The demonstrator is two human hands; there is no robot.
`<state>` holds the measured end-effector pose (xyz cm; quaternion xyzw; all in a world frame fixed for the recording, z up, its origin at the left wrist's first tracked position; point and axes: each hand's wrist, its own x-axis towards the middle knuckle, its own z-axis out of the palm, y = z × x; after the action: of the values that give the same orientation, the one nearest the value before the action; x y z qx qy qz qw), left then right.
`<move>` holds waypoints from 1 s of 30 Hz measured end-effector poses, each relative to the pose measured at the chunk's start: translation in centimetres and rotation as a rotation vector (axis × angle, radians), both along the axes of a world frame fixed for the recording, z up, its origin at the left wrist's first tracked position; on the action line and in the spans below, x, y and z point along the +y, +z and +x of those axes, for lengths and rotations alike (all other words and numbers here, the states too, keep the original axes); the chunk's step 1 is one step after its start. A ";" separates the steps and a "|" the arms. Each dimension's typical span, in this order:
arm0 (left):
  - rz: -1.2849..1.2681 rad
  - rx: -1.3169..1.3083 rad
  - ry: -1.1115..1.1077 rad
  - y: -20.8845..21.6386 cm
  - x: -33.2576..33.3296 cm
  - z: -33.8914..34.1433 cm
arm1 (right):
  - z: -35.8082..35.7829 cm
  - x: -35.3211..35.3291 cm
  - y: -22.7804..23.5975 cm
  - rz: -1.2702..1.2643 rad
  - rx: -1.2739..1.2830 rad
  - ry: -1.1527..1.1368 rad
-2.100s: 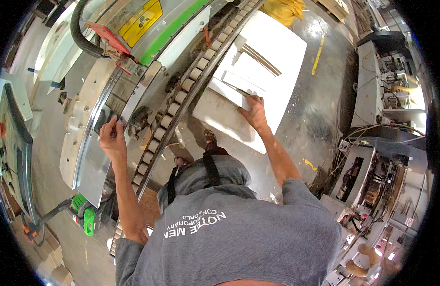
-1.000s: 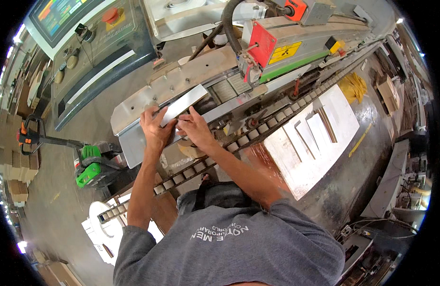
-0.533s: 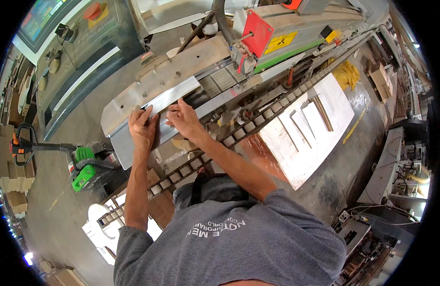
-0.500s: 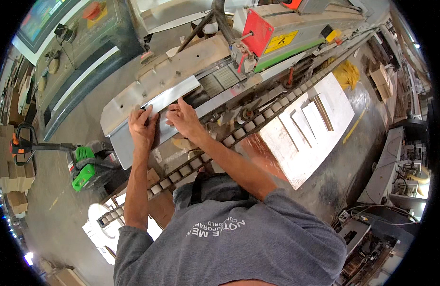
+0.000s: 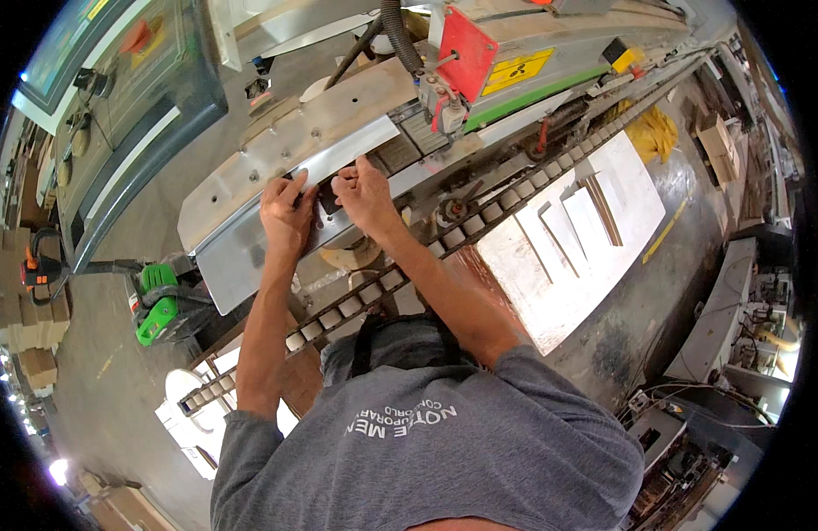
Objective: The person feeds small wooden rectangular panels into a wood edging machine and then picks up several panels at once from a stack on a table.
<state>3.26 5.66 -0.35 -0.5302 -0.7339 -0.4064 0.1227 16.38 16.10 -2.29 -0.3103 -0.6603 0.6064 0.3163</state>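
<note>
Two hands now work close together at the machine's bed, whereas about two seconds ago the right hand was out at the white board beside the row of rollers. A pale strip, absent from the bed in that earliest picture, lies lengthwise along the bolted plate, its far end pointing toward the machine's red panel. Compared with half a second ago, that end sits nearer the red panel, so the strip has advanced along the bed while both hands have gone with it; the whole view has shifted a little too. In effect, the handling has moved from the loose pieces on the board to lining up and guiding one strip at the plate, as far as I can judge. The left hand is at the strip's near end, thumb and forefinger drawn close together and the others curled; whether they pinch it or only press on it, I cannot tell. The right hand has its fingers bent, forefinger reaching to the strip's lower edge; its grip, if any, is hidden. Below the left hand spreads a bare sheet-metal table, and brown-edged narrow pieces rest on the white board, well apart from both hands.
</note>
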 end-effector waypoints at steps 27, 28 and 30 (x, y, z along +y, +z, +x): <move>0.005 -0.011 -0.196 1.4 8.5 10.1 | 39.9 3.1 -7.5 0.477 -1.126 -0.427; -0.068 -0.090 -0.165 1.4 7.2 10.1 | 40.1 2.8 -8.1 0.479 -1.124 -0.426; -0.129 -0.162 -0.114 1.7 5.5 10.5 | 40.1 2.9 -8.9 0.516 -1.137 -0.387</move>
<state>13.78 11.12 1.32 -0.5432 -0.7347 -0.4064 0.0053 56.50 18.96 -11.14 -0.6101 -0.7810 0.1020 0.0855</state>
